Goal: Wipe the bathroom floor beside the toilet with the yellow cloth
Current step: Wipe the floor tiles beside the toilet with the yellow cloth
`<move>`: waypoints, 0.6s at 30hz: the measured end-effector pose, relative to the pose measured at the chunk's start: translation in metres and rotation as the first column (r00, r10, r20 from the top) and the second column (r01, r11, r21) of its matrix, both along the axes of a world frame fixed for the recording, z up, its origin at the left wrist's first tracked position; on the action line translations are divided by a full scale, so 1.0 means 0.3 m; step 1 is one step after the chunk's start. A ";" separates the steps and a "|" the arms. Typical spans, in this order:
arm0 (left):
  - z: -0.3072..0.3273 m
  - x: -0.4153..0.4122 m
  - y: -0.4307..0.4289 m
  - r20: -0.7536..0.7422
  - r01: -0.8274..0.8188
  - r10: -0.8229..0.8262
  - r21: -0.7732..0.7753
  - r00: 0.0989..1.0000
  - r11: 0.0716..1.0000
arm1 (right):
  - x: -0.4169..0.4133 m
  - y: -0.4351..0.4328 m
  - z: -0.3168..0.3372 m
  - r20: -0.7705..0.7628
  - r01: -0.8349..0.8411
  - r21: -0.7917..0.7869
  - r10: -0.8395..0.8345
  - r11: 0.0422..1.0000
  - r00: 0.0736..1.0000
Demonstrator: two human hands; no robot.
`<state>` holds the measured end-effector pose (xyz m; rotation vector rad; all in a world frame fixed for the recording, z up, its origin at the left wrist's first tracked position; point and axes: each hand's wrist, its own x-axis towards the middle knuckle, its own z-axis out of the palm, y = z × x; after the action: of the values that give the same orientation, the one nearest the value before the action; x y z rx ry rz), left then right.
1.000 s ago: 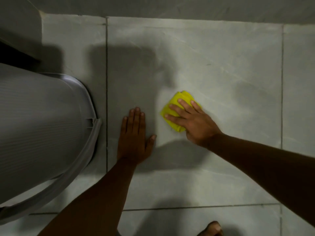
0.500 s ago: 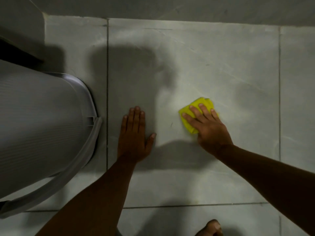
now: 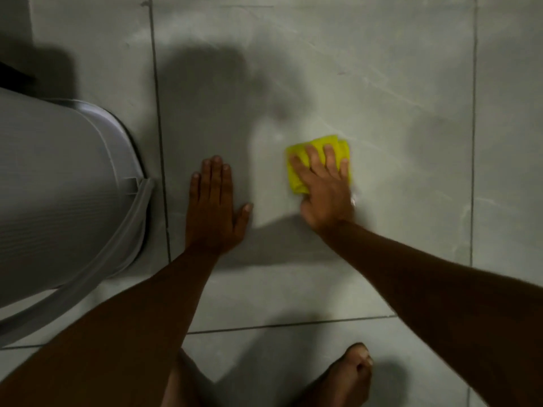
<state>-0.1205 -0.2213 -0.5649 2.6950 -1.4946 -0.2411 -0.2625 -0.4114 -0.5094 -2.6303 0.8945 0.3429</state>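
Note:
The folded yellow cloth [image 3: 340, 145] lies on the grey tiled floor [image 3: 396, 92], right of centre. My right hand [image 3: 323, 189] presses flat on it, fingers spread over the cloth and covering its near half. My left hand [image 3: 214, 207] rests flat on the tile, palm down with fingers together, holding nothing, between the cloth and the toilet [image 3: 58, 195]. The toilet's white base and rim fill the left side.
A dark grout line [image 3: 160, 136] runs between the toilet and my left hand, and another [image 3: 473, 136] runs far right. My bare foot [image 3: 349, 374] stands on the tile at the bottom. The floor around the cloth looks streaked and slightly shiny.
My right hand slid the cloth to the right and then back a little toward the left hand. The camera tilted down, showing more of my foot. The left hand stayed planted.

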 end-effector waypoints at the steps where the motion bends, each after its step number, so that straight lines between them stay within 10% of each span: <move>1: 0.001 0.001 -0.005 0.001 0.002 -0.002 0.000 1.000 1.000 | 0.007 0.044 -0.008 0.008 -0.060 -0.004 0.060 0.998 0.998; 6: 0.020 0.006 -0.011 -0.020 -0.014 0.014 0.016 1.000 1.000 | -0.401 0.137 0.033 0.005 -0.389 0.005 0.389 0.921 0.921; 9: 0.006 0.002 -0.003 -0.010 -0.006 0.006 0.019 1.000 1.000 | -0.357 -0.002 -0.008 -0.042 0.161 -0.052 -0.164 0.986 0.986; 11: -0.004 0.005 0.000 0.007 0.001 -0.001 0.020 1.000 1.000 | -0.151 -0.027 -0.025 -0.043 0.520 -0.050 -0.522 0.853 0.852; 16: 0.017 0.013 -0.009 -0.015 -0.003 0.004 0.020 1.000 1.000 | -0.377 0.277 -0.016 0.002 -0.184 -0.011 0.184 0.983 0.983; 18: 0.014 0.010 -0.003 -0.005 -0.009 0.009 0.023 1.000 1.000 | -0.609 0.279 0.028 -0.108 -0.095 0.020 0.096 0.995 0.990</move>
<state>-0.1176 -0.2222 -0.5607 2.7162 -1.4877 -0.2666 -0.4452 -0.3276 -0.5009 -2.6685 0.7973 0.5193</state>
